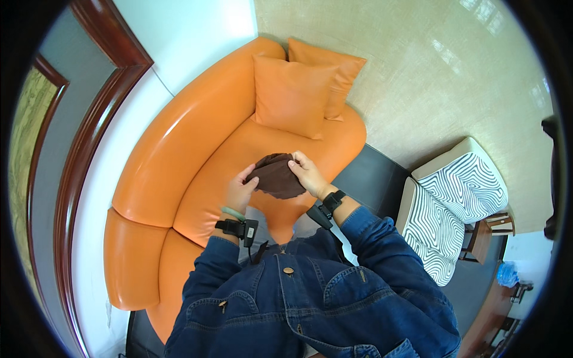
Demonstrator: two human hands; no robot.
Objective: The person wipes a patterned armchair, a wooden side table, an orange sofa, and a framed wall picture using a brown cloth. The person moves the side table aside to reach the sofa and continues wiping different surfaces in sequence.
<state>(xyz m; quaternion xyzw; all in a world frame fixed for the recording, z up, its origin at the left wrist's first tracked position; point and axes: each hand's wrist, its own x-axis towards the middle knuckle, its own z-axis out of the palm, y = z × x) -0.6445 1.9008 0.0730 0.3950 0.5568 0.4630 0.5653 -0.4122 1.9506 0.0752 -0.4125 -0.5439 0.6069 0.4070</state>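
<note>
A dark brown piece of fabric (pixel 280 176), gathered or folded and partly opened at its upper edge, is held up between my two hands over the seat of an orange leather sofa (pixel 224 165). My left hand (pixel 242 185) pinches its left end between thumb and fingers. On the right, my right hand (pixel 309 172) grips the upper right edge, thumb on the near face. Whether the fabric is a cap, a pouch or a garment, I cannot tell.
Orange cushions (pixel 293 96) lean at the sofa's far end, by the wall. Right of the sofa is dark tiled floor (pixel 371 179), with a patterned black-and-white armchair (pixel 436 223) and a wooden stool (pixel 479 241) beyond. A wood-framed panel (pixel 96 121) is at left.
</note>
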